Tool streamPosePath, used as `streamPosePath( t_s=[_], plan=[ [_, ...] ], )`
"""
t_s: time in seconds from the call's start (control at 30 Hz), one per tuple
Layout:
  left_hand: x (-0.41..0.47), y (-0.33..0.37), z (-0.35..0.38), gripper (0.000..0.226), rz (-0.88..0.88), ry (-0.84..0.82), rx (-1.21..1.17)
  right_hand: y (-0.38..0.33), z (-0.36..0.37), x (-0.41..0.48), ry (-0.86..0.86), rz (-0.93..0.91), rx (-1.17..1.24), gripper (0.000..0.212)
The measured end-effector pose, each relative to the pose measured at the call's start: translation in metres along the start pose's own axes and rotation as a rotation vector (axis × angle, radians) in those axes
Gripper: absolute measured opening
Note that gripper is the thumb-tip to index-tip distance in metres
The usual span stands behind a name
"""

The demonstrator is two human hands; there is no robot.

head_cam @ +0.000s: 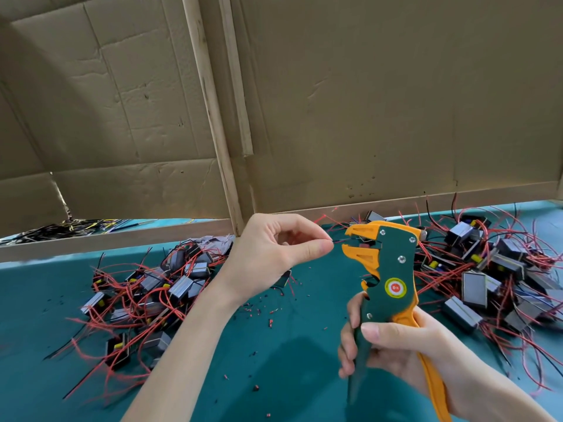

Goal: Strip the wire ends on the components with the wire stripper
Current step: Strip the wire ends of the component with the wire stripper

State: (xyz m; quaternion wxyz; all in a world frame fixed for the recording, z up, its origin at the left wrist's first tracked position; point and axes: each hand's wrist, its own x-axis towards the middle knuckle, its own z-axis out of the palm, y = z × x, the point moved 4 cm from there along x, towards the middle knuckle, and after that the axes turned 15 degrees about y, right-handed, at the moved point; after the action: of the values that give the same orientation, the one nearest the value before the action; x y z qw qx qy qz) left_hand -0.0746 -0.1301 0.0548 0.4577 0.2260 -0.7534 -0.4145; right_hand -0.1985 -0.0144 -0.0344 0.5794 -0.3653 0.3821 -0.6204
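Currently left hand (268,257) pinches a thin dark wire end (337,241), tip right at the gaping mouth of the wire stripper (387,269); right hand (393,345) grips its handles. Risk: wire seated shallow or off-notch, so blades nick strands or slip. Its component is hidden behind the left hand; insertion depth unclear. Other components (158,287) piled on surface (289,360).

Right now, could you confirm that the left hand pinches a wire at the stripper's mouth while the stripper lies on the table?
Not quite: the stripper does not lie on the table; the right hand grips its handles and holds it up, as the head view shows. The left hand does pinch a wire at its mouth.
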Motion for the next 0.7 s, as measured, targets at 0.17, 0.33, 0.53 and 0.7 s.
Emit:
streamPosePath(
  t_s=[0.17, 0.33, 0.53, 0.7],
  plan=[
    [-0.0023, 0.0035, 0.0032, 0.007, -0.042, -0.044, -0.009, -0.0007, 0.0028, -0.0011, -0.014, 0.019, -0.003, 0.033],
    [-0.0049, 0.006, 0.0032, 0.007, -0.077, -0.081, -0.009, -0.0014, 0.0035, -0.0023, 0.004, 0.012, -0.053, 0.033],
    [-0.0051, 0.0079, 0.0022, 0.01, -0.096, -0.121, 0.005, -0.0005, 0.0028, -0.0043, 0.015, 0.02, -0.117, 0.032],
    [-0.0046, 0.0078, -0.0015, 0.012, -0.104, -0.164, 0.03, 0.0026, 0.0029, -0.0046, 0.084, 0.015, -0.174, 0.032]
  ],
)
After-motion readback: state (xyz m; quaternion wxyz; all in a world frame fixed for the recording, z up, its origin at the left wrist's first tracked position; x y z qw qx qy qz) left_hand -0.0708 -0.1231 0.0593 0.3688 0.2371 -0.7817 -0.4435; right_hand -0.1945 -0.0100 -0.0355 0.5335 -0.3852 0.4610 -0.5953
